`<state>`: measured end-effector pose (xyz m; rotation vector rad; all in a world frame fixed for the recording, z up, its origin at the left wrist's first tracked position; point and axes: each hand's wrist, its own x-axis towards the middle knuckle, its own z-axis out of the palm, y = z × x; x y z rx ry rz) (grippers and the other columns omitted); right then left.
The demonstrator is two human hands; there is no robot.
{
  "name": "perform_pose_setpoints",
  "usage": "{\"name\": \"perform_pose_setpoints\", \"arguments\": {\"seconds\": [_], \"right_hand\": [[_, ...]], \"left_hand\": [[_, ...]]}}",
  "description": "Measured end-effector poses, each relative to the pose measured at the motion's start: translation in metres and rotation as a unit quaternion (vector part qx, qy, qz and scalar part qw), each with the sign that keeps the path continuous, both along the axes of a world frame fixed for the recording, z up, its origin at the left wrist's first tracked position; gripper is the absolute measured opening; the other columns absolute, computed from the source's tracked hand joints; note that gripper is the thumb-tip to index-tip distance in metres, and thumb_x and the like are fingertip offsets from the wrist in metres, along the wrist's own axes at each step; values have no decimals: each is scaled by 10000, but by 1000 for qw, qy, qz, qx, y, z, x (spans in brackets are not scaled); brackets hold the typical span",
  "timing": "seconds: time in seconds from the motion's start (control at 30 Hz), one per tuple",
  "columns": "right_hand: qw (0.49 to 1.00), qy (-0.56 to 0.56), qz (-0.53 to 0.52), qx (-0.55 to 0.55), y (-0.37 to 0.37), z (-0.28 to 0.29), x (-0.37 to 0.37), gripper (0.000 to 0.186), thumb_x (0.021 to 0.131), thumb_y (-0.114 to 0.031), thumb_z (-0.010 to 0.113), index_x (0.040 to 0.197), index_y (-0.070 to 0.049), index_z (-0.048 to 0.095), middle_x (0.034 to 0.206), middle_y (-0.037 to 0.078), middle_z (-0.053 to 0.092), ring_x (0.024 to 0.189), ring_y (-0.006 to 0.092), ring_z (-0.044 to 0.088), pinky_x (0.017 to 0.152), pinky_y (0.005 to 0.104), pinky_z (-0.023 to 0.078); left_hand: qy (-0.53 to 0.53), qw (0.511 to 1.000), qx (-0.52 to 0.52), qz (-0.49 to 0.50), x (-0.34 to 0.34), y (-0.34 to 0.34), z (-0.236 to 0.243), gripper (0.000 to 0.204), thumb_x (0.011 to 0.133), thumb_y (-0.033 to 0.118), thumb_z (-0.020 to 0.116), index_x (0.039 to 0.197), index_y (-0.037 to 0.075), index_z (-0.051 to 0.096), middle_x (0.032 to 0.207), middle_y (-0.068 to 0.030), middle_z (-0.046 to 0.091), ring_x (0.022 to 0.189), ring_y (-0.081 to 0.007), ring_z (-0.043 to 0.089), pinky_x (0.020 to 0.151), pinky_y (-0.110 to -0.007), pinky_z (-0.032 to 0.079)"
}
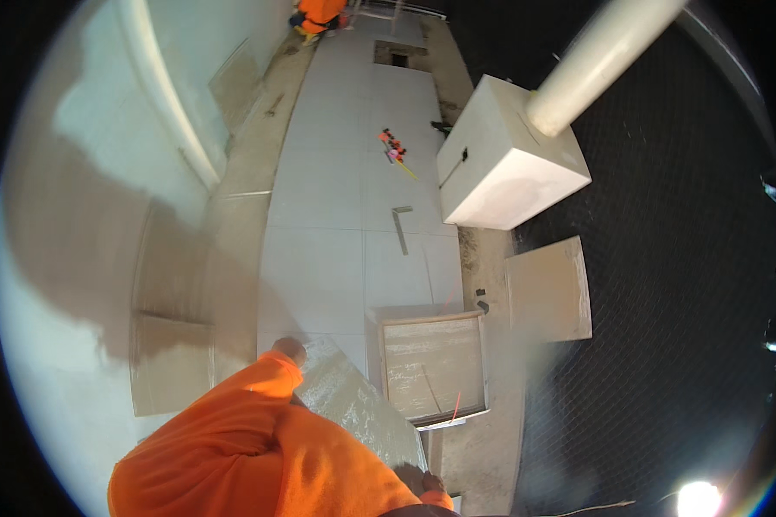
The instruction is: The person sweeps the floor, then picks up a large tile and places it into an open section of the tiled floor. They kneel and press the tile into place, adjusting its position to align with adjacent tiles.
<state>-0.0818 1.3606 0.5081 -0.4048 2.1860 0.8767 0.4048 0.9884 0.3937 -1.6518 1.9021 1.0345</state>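
Note:
A large tan tile (353, 392) with whitish streaks on its face lies slanted right in front of me. At its far left corner, my left hand (291, 350) is closed over the edge, the fingers partly hidden. My right hand (431, 482) grips the near right corner by the edge, low in the head view. Both arms wear bright orange sleeves. Just right of this tile is a stack of similar tan tiles (405, 345) in a pale-edged box. Beneath and beyond stretches a floor of large grey tiles (319, 189).
A metal square (400, 228) and an orange-and-black tool cluster (393, 146) lie on the tiles. A white block (491, 164) with a thick post stands at right, before dark mesh netting (647, 284). Another tan panel (550, 293) is beside the netting. Far off, a person in orange (321, 12) crouches.

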Motion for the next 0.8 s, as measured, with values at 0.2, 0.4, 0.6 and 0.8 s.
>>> {"name": "perform_pose_setpoints", "arguments": {"seconds": [0.2, 0.4, 0.6, 0.8], "right_hand": [[987, -17, 158, -30, -66, -36, 22, 567, 1060, -424, 365, 1309, -27, 684, 1397, 236, 643, 1327, 409, 597, 1117, 536, 450], [939, -29, 343, 9, -213, -98, 3, 422, 1053, -285, 405, 1293, -131, 716, 1384, 180, 666, 1298, 358, 634, 1101, 544, 486], [938, 18, 333, -91, -388, -103, 38, 551, 1017, -494, 492, 1296, -80, 727, 1373, 186, 679, 1305, 370, 631, 1099, 496, 493], [935, -33, 351, -37, -474, -82, 60, 555, 1061, -502, 444, 1318, -93, 716, 1422, 191, 643, 1329, 377, 608, 1111, 491, 491]], "left_hand": [[18, 994, 77, 81, 143, -6, 16, 301, 849, 215, 643, 1044, 64, 816, 1122, -173, 779, 1065, -361, 748, 902, -461, 597], [-7, 997, -7, 73, 191, -29, 24, 385, 954, 316, 558, 1106, 56, 797, 1204, -172, 756, 1127, -354, 724, 968, -463, 560], [-26, 984, 18, 173, 236, -53, 2, 525, 1033, 462, 484, 1163, 43, 773, 1264, -188, 729, 1193, -376, 686, 1026, -475, 527], [-34, 987, 75, 140, 238, -108, -27, 564, 1044, 494, 458, 1266, 55, 734, 1354, -184, 686, 1280, -368, 638, 1095, -481, 481]]}}
